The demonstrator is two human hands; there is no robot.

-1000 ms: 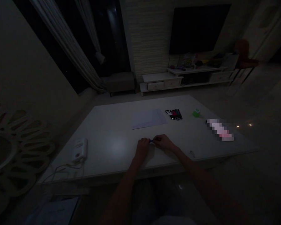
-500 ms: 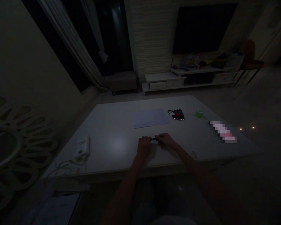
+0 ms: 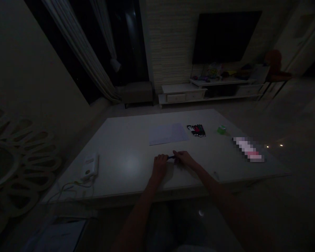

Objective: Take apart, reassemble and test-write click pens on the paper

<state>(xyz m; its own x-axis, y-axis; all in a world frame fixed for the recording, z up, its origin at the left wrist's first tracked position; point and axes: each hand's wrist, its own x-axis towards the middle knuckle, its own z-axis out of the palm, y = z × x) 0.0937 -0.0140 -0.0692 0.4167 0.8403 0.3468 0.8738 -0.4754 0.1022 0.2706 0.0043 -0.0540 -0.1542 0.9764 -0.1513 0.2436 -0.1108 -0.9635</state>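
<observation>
Both of my hands are over the near part of the white table (image 3: 120, 154), in dim light. A slim dark blue pen (image 3: 171, 157) lies level between them; its fine details are too dark to make out. My left hand (image 3: 160, 163) is closed around its left end. At the other end, my right hand (image 3: 183, 158) pinches it between thumb and fingers. Beyond the hands lies a sheet of paper (image 3: 168, 134) with faint marks. To the paper's right is a row of dark, pen-like items (image 3: 196, 130) with some coloured parts.
A small translucent green container (image 3: 221, 130) and a blurred-out flat object (image 3: 248, 149) are on the right. At the left stands a white box-like device (image 3: 90, 166) with cables (image 3: 70, 185). A small pale item (image 3: 216, 175) lies near the front edge.
The view has shifted slightly. My right fingers sit a little differently at the pen's right end; both hands stay in nearly the same place.
</observation>
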